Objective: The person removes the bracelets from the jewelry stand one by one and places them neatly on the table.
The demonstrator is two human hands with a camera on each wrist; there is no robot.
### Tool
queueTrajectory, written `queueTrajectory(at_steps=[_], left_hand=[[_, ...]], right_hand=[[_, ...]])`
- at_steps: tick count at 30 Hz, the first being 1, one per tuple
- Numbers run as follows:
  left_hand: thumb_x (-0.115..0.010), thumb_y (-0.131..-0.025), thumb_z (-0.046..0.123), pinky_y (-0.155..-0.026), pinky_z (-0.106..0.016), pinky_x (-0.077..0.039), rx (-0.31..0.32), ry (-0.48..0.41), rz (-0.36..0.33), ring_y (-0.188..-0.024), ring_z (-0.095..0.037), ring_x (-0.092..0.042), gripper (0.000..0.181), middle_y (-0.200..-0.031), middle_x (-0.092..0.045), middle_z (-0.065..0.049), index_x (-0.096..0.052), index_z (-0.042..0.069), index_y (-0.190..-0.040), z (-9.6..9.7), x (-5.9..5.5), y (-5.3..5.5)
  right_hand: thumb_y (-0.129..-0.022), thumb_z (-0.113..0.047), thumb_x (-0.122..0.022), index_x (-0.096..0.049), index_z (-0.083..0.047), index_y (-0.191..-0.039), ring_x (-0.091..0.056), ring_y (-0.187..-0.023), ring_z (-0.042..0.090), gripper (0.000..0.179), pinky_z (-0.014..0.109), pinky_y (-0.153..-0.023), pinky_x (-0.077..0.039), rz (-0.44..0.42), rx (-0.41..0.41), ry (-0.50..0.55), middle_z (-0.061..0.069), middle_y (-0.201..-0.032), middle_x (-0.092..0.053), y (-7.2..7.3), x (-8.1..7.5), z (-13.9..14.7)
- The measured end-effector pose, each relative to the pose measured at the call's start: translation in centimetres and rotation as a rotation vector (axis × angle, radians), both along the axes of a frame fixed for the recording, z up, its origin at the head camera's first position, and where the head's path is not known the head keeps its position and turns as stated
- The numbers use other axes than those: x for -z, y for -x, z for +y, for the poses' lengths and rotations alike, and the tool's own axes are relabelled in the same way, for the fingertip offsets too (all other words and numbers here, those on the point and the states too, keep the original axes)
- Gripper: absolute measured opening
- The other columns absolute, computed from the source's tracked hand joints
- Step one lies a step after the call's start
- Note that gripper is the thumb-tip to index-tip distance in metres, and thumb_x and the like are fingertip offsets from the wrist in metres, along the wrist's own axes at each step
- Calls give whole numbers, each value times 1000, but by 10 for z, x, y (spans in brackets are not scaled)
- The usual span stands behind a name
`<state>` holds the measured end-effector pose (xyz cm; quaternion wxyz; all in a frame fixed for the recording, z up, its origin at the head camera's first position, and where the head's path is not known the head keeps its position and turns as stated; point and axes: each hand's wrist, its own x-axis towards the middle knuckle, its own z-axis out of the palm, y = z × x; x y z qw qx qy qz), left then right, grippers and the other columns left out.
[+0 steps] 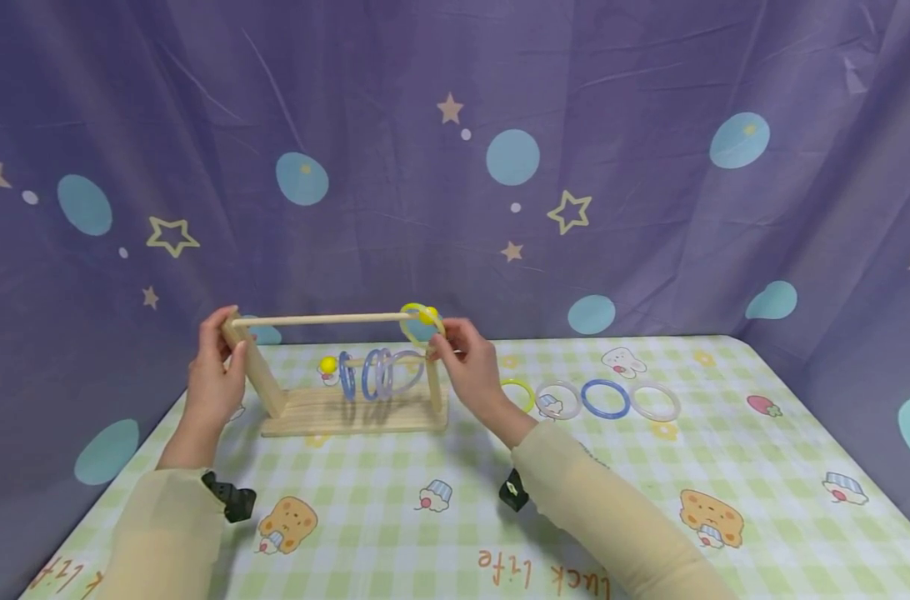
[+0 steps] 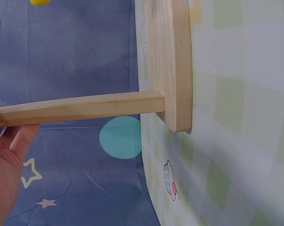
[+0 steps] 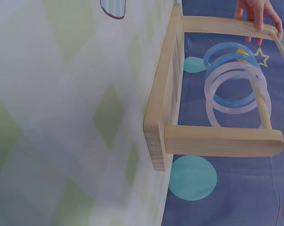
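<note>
On the table stands a wooden ring rack [image 1: 353,422] with a post at each end and two rods. My left hand [image 1: 218,362] grips the top of the left post [image 2: 85,106]. With thumb and fingers, my right hand [image 1: 470,367] pinches a yellow ring [image 1: 404,330] at the yellow ball tip [image 1: 428,315] of the upper rod [image 1: 320,319]. The ball shows inside the ring's outline; whether the ring has passed over it, I cannot tell. Blue rings [image 1: 347,377] and pale translucent rings [image 3: 210,106] hang on the lower rod. Only a sliver of my right hand shows in the right wrist view.
Right of the rack, a row of loose rings lies flat: a yellow-green ring [image 1: 531,392], a clear ring [image 1: 558,416], a blue ring [image 1: 606,416] and another clear ring [image 1: 655,419]. A checked cloth [image 1: 560,517] covers the table; a purple curtain [image 1: 395,250] hangs behind.
</note>
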<state>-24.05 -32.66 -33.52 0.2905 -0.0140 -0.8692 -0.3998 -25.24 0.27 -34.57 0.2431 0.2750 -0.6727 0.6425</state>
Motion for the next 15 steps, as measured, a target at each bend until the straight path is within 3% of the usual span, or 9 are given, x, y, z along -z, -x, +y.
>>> queueTrajectory(at_steps=[9,15], left_hand=[[-42,-102,2,-98,-60,-40,0,6,8,-124,-49,-46,51,-132,-49,-33,-27,16,-149,0,1,0],[-42,-103,2,-97,-61,-40,-2,4,1,-124,-49,-45,51,-133,-48,-33,-26,16,-149,1,0,-1]], right_hand=[[-90,12,-60,-56,16,-102,-64,-67,44,13,23,-60,-57,51,61,69,29,-84,-64,6,-2,9],[-91,10,-60,-57,13,-103,-66,-66,39,13,21,-60,-56,64,109,44,26,-85,-66,19,2,23]])
